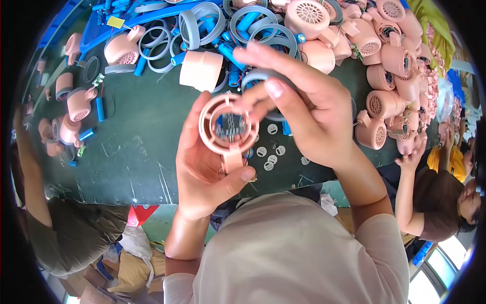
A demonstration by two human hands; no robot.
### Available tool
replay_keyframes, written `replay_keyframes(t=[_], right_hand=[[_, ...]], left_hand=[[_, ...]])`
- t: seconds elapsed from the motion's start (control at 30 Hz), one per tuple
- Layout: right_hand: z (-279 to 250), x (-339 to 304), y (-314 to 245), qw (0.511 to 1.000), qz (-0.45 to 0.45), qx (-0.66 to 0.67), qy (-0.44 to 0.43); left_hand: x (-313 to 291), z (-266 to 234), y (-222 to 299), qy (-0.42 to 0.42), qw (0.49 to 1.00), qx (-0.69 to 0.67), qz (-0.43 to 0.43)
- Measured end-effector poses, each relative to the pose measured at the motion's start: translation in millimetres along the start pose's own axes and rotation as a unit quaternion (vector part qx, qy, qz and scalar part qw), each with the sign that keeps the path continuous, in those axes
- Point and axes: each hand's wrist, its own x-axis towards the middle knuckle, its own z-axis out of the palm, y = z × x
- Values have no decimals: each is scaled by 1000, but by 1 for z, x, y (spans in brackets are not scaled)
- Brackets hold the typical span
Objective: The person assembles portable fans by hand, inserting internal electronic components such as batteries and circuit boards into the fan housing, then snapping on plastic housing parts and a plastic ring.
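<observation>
My left hand (202, 175) is closed around a pink round fan housing (233, 157), with its thumb along the short handle. The housing's open end faces up, and a circuit board (230, 125) shows inside the ring. Over its right side reaches my right hand (314, 111), fingers stretched and apart, one blurred fingertip at the rim. Whether that fingertip touches the board I cannot tell. Just beyond the housing, a pink cylindrical cover (201, 71) lies on the green table (131, 157). Several small white round stickers (272, 129) are scattered under my right hand.
Grey rings (202, 23) and blue cylindrical batteries (234, 76) are heaped at the back. Pink fan housings (395, 61) pile up on the right; others (81, 104) lie at the left. People sit on both sides, including a co-worker's hand (412, 154) at the right edge.
</observation>
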Motion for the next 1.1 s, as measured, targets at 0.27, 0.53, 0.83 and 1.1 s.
replay_keyframes(t=[0.27, 0.53, 0.83, 1.1], right_hand=[[6, 13, -12, 945, -223, -230, -58], [12, 11, -6, 934, -269, -229, -48], [24, 11, -6, 918, -351, -186, 15], [14, 9, -7, 911, -349, -220, 0]], left_hand=[[-5, 5, -2, -21, 997, -69, -30], [-13, 13, 1, 30, 997, -63, -36], [-20, 8, -4, 22, 1000, 1, 14], [-21, 20, -1, 53, 999, -11, -3]])
